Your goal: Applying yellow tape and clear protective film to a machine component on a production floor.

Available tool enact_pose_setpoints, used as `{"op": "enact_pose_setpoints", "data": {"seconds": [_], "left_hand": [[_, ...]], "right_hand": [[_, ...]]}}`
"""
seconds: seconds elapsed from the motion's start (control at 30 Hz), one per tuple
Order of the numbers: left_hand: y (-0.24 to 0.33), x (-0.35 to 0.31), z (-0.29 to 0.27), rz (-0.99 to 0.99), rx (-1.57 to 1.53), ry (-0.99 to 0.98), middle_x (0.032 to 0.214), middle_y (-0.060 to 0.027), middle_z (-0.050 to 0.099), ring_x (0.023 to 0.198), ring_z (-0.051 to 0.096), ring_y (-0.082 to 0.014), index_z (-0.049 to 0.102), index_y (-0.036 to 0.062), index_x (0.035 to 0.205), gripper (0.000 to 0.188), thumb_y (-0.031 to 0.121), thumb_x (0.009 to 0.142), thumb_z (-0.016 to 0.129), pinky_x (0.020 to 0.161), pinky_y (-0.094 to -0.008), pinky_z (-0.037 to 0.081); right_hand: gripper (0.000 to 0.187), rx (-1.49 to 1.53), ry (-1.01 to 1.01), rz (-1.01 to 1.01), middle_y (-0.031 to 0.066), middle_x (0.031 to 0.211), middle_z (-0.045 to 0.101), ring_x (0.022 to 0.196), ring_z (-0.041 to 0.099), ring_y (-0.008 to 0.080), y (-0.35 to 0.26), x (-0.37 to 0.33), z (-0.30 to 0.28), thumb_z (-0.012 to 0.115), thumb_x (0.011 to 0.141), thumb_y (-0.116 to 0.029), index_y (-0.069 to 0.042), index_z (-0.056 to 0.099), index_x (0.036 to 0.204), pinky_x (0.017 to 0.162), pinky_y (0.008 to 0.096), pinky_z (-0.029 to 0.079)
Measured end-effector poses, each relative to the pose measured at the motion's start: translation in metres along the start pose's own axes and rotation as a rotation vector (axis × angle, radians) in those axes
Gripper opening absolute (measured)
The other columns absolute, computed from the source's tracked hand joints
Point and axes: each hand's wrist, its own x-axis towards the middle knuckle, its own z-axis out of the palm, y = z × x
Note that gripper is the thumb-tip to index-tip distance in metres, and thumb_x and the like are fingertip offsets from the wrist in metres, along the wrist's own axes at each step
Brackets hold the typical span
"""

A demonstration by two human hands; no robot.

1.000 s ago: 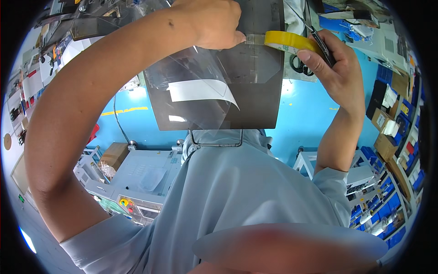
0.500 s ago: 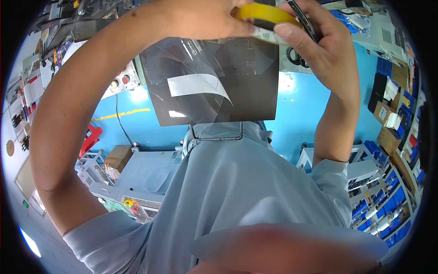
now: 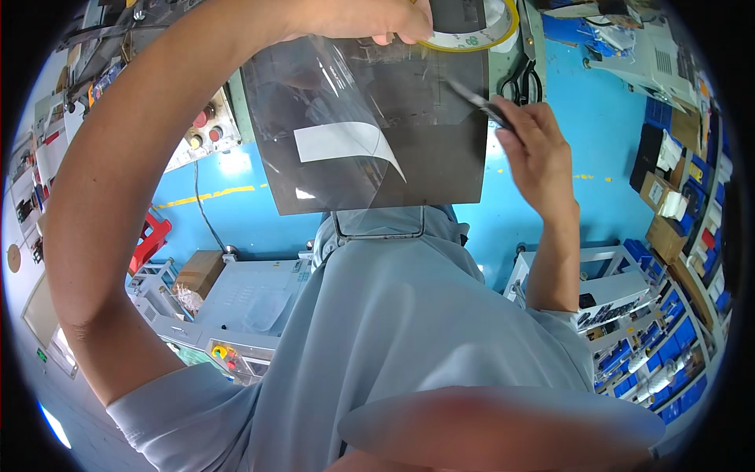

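Left hand [image 3: 387,19] is pinching 1 yellow tape roll [image 3: 464,42], likely light, stiff, suiting a rim hold; right hand [image 3: 539,157], well apart, is gripping 1 slim pointed tool [image 3: 493,111].

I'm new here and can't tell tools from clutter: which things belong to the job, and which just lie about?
Seemingly in use:
- tape, in left hand
- pointed tool, in right hand
- board, film, white strip

Apparently lying about:
- scissors
- red stool
- box

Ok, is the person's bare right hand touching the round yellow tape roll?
Apart. The head view shows a plain gap between the right hand and the yellow tape roll above it.
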Motion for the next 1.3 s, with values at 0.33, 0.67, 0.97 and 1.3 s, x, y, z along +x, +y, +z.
{"op": "enact_pose_setpoints", "data": {"seconds": [0.33,0.67,0.97,1.3], "left_hand": [[0.001,0.004,0.003,-0.004,0.008,-0.029,0.07,-0.0068,0.065,0.066,0.061,-0.0175,0.065,-0.0004,0.083,0.033,0.032,0.088,0.06,0.065,-0.0307,0.048],[0.012,-0.005,-0.001,-0.083,0.072,-0.037,0.073,-0.0083,0.065,0.069,0.061,-0.0183,0.067,-0.0002,0.091,0.032,0.031,0.09,0.058,0.066,-0.0312,0.048],[-0.015,-0.015,-0.018,0.027,-0.264,0.077,0.082,-0.0045,0.066,0.076,0.06,-0.0118,0.067,0.0011,0.091,0.02,0.02,0.086,0.065,0.072,-0.0244,0.048],[-0.024,-0.033,-0.029,0.018,-0.316,0.035,0.086,-0.0041,0.067,0.079,0.06,-0.0101,0.066,0.0024,0.09,0.019,0.021,0.087,0.064,0.073,-0.0233,0.048]], "right_hand": [[0.033,-0.208,0.135,-0.053,0.0053,0.09,0.051,0.062,0.059,0.0219,-0.03,0.019,0.033,0.071,0.082,-0.02,-0.017,0.066,0.114,0.049,0.0333,0.048],[0.031,-0.285,0.251,0.022,0.0065,0.092,0.053,0.064,0.06,0.0226,-0.009,0.011,0.027,0.071,0.083,-0.02,-0.016,0.067,0.113,0.051,0.0333,0.05],[0.036,0.024,0.049,-0.32,0.0043,0.106,0.06,0.068,0.063,0.0226,-0.003,0.027,0.01,0.065,0.064,0.008,-0.008,0.065,0.097,0.056,0.0312,0.052],[0.01,-0.069,-0.366,-0.74,-0.0017,0.125,0.061,0.066,0.062,0.0249,-0.015,0.105,0.013,0.056,0.072,0.003,-0.003,0.05,0.069,0.054,0.0356,0.048]]}}
